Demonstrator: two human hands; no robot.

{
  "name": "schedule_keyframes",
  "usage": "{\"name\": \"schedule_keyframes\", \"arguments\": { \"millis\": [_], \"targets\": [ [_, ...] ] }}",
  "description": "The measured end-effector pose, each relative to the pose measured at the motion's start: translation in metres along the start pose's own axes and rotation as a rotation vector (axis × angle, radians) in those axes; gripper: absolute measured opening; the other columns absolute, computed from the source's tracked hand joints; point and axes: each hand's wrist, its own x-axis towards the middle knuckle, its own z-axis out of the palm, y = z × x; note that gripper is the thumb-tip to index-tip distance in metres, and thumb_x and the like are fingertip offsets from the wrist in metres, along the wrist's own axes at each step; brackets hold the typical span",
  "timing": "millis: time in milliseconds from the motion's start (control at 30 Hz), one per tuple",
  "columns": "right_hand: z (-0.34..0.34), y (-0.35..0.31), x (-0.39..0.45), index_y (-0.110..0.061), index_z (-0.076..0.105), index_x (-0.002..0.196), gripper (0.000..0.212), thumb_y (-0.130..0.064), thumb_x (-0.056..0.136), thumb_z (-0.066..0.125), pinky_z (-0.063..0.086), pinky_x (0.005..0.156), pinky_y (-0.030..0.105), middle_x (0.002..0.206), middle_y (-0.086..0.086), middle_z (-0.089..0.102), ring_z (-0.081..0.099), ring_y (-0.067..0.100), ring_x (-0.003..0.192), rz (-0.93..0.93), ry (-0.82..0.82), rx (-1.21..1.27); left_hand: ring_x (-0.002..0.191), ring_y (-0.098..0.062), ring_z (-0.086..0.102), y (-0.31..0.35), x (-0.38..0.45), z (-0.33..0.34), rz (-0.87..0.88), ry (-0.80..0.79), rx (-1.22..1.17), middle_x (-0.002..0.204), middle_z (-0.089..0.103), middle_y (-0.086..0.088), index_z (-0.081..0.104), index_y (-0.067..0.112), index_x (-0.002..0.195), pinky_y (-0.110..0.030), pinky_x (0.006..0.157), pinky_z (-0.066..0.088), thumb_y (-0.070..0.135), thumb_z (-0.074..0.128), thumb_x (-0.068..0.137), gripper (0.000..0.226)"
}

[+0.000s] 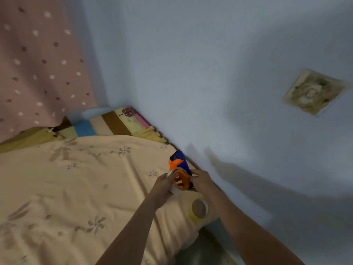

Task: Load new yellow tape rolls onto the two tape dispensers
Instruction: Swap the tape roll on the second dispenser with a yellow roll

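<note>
**Roll going onto the dispenser, by the wall**

Here my left hand (165, 183) is closed around a pale tape roll (174, 189), fingers curled over its outer rim, pressing it around the orange hub (182, 181) of the tape dispenser (179, 165). My right hand (200, 181) grips the dispenser from the other side, fingers wrapped at the wheel's edge. The picture is blurred, so I cannot tell how far the roll is seated on the hub.

The dispenser is held just above the bed, its long axis running away from me, the blue and orange front end pointing toward the far corner, along the wall (229, 92). The hub's open face is turned toward me and upward.

Nearer to me, between my forearms, a second roll with a yellow edge (199, 208) lies on the peach floral bedsheet (76, 188), its brown cardboard core showing. It sits close to the mattress edge, beside the wall, apart from both hands.

Further off, a striped pillow (114, 124) fills the corner, a pink spotted curtain (38, 64) hangs on the left, and a grimy switch plate (313, 91) is set in the wall to the right.
</note>
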Motion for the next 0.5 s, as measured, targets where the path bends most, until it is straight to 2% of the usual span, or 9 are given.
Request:
{"name": "schedule_keyframes", "arguments": {
  "millis": [67,167,233,300,400,433,500],
  "targets": [
    [-0.003,-0.005,0.016,-0.020,0.067,0.100,0.019,-0.004,0.095,0.059,0.061,0.056,0.030,0.084,0.003,0.072,0.072,0.019,0.073,-0.016,-0.050,-0.015,0.099,-0.040,0.067,0.009,0.006,0.004,-0.016,0.034,-0.027,0.104,0.071,-0.027,0.064,-0.005,0.116,-0.054,0.091,0.054,0.012,0.061,0.097,0.027],
    [-0.010,-0.011,0.041,-0.026,0.072,0.092,0.019,-0.011,0.095,0.060,0.060,0.056,0.027,0.086,-0.001,0.074,0.073,0.015,0.074,-0.045,-0.142,-0.029,0.098,-0.039,0.066,0.021,0.014,0.009,-0.011,0.114,-0.019,0.107,0.069,-0.027,0.061,-0.008,0.122,-0.054,0.090,0.054,0.010,0.061,0.095,0.033],
    [-0.014,-0.016,0.054,-0.024,0.072,0.099,0.018,-0.013,0.098,0.058,0.061,0.059,0.029,0.093,0.000,0.073,0.072,0.016,0.080,-0.044,-0.178,-0.021,0.094,-0.037,0.066,0.027,0.013,0.011,-0.016,0.146,-0.022,0.105,0.069,-0.024,0.060,-0.005,0.123,-0.048,0.081,0.057,0.011,0.063,0.093,0.034],
    [-0.019,-0.021,0.067,-0.019,0.070,0.113,0.021,-0.013,0.101,0.054,0.064,0.073,0.036,0.099,0.002,0.072,0.072,0.019,0.088,-0.049,-0.200,-0.069,0.094,-0.034,0.066,0.030,0.012,0.014,-0.029,0.161,-0.033,0.107,0.067,-0.023,0.056,-0.001,0.123,-0.044,0.074,0.059,0.011,0.065,0.090,0.037],
    [-0.026,-0.028,0.086,-0.017,0.067,0.115,0.020,-0.015,0.101,0.053,0.061,0.088,0.045,0.113,0.008,0.069,0.069,0.025,0.099,-0.091,-0.204,-0.168,0.104,-0.039,0.062,0.033,0.015,0.018,-0.019,0.175,-0.056,0.129,0.058,-0.031,0.047,-0.001,0.135,-0.050,0.081,0.057,0.014,0.070,0.084,0.058],
    [-0.027,-0.031,0.092,-0.016,0.065,0.116,0.020,-0.019,0.100,0.055,0.060,0.089,0.044,0.119,0.009,0.067,0.067,0.027,0.103,-0.101,-0.189,-0.211,0.106,-0.039,0.062,0.034,0.016,0.019,-0.005,0.188,-0.062,0.133,0.056,-0.031,0.045,0.000,0.136,-0.050,0.082,0.057,0.017,0.072,0.081,0.063],
    [-0.029,-0.034,0.099,-0.010,0.061,0.123,0.034,-0.032,0.097,0.059,0.059,0.082,0.038,0.122,0.008,0.064,0.064,0.027,0.105,-0.105,-0.146,-0.372,0.103,-0.036,0.065,0.031,0.019,0.022,0.017,0.205,-0.062,0.124,0.063,-0.026,0.049,0.002,0.131,-0.048,0.081,0.058,0.023,0.077,0.073,0.068]
  ]
}}
